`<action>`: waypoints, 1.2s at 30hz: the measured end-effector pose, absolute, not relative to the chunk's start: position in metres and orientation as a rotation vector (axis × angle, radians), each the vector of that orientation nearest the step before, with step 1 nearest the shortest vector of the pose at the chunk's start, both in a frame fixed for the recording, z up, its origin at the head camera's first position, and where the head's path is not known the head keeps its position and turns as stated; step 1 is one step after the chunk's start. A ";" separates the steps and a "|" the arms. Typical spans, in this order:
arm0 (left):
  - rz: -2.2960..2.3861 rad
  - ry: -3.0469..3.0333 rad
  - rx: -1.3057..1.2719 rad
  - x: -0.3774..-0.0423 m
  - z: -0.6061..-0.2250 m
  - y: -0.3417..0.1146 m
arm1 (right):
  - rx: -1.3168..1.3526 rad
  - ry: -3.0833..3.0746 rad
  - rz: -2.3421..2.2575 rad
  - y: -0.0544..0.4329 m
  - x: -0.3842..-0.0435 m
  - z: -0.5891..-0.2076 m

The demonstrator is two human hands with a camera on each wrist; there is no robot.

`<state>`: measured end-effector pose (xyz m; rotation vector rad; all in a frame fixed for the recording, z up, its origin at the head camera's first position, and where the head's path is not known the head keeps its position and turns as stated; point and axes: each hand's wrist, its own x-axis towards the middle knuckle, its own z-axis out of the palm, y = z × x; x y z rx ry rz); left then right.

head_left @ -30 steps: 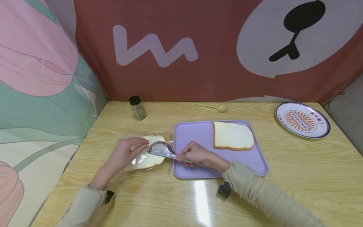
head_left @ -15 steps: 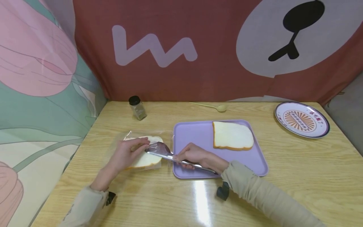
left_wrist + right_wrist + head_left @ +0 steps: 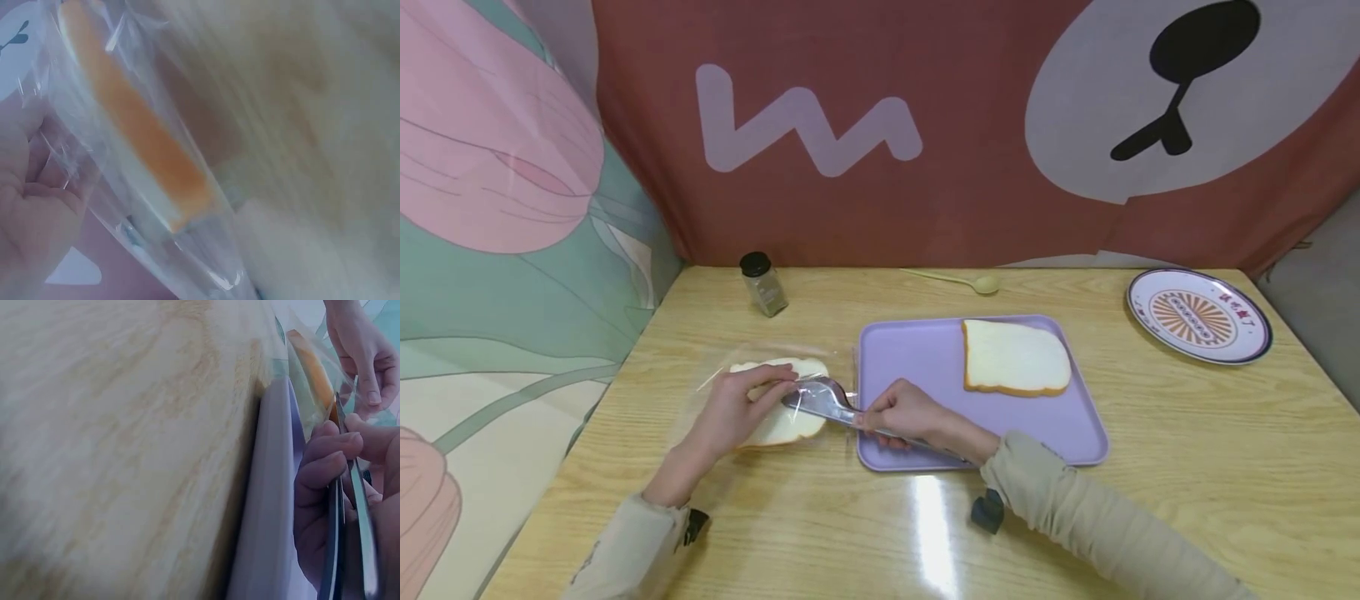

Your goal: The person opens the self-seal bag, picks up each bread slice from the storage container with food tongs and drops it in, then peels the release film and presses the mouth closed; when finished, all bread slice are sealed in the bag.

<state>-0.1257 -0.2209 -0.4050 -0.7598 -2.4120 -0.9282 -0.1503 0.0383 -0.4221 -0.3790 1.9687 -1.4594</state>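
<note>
A slice of bread (image 3: pixel 782 429) with an orange crust lies inside a clear plastic bag (image 3: pixel 842 362) on the left of the table. My left hand (image 3: pixel 739 404) pinches the film over the slice between thumb and fingers. In the left wrist view the bread's crust (image 3: pixel 134 119) shows through the wrinkled bag beside that hand. My right hand (image 3: pixel 910 410) grips silver tongs (image 3: pixel 823 398) around their arms, above the purple tray's left part. The tong heads reach over the bagged slice, right at my left fingertips. In the right wrist view the two tong arms run slightly apart.
The purple tray (image 3: pixel 910 350) bears an unwrapped bread slice (image 3: pixel 1017 358) at its back right. A black-capped spice jar (image 3: pixel 763 285) stands back left. A pale spoon (image 3: pixel 985 285) lies near the back edge, and a patterned plate (image 3: pixel 1198 317) sits back right.
The bagged slice has shifted slightly left and the film has moved. My right hand and the tongs have drifted a little left. The left hand stays nearly in place.
</note>
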 end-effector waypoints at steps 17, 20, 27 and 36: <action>-0.878 -2.719 -0.734 -0.119 -0.394 -0.257 | -0.328 1.856 -1.497 0.047 -0.154 -0.421; -0.809 -2.709 -0.749 -0.120 -0.397 -0.262 | -0.327 1.860 -1.491 0.047 -0.154 -0.421; -0.721 -2.613 -0.828 -0.122 -0.403 -0.262 | -0.328 1.887 -1.476 0.046 -0.153 -0.421; -0.784 -2.574 -0.697 -0.116 -0.404 -0.257 | -0.320 2.014 -1.420 0.045 -0.152 -0.421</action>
